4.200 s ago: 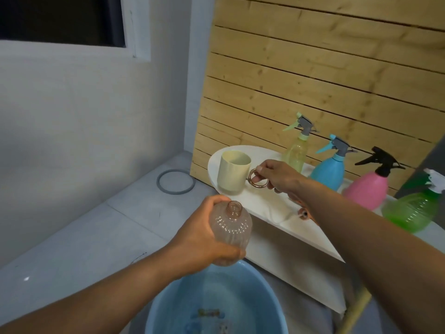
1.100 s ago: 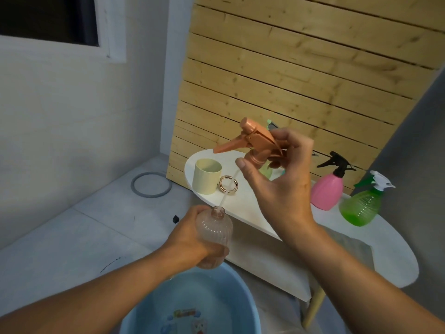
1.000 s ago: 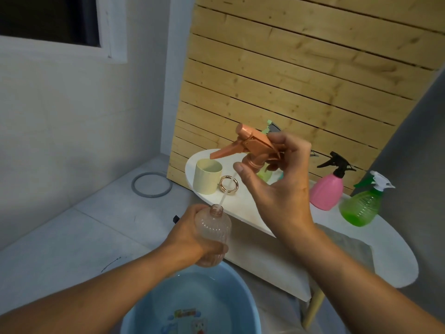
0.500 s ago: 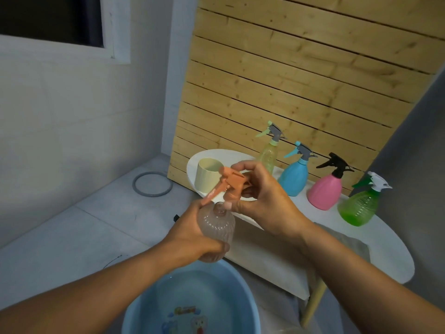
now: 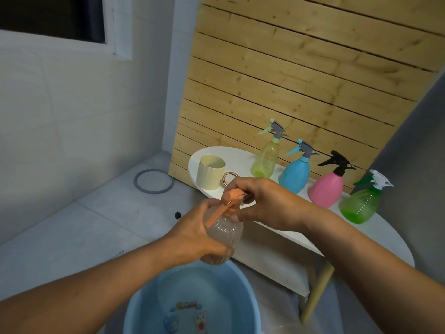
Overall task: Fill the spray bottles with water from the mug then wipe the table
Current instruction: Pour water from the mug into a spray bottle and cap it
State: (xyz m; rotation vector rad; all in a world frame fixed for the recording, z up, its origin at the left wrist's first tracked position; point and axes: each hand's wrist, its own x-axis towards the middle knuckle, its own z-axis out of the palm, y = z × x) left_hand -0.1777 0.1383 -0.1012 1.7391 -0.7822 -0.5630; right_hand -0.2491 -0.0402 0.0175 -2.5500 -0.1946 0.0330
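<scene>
Peach spray bottle (image 5: 222, 239) right in the middle of things, held in the air over the blue basin (image 5: 192, 302), off the near edge of the table. Left hand (image 5: 195, 235) wraps its ribbed clear body, fingers curled round the far side. Right hand (image 5: 262, 203) pinches the orange trigger head (image 5: 231, 197), which sits on the neck with its lever slanting down to the left. Looks like the cap is being screwed home, though whether the thread has caught can't be told from here. How much water is inside? Hard to read through the tinted plastic.

Out to the white table (image 5: 375, 239). The cream mug (image 5: 210, 172) stands upright near its left end, gold ring handle toward us, no hand on it. Then four more in a row along the wooden slat wall (image 5: 301, 75): yellow-green bottle (image 5: 265, 160), blue bottle (image 5: 295, 173), pink bottle (image 5: 326, 189), green bottle (image 5: 361, 203), all with trigger heads on. Filled or not, I cannot say; the blue and pink are opaque.

So the tally, as a judgement: one bottle at its closing step, the other four an open question. The wiping is not begun, and no cloth shows on the tabletop. A grey ring (image 5: 154, 181) lies on the floor by the wall.
</scene>
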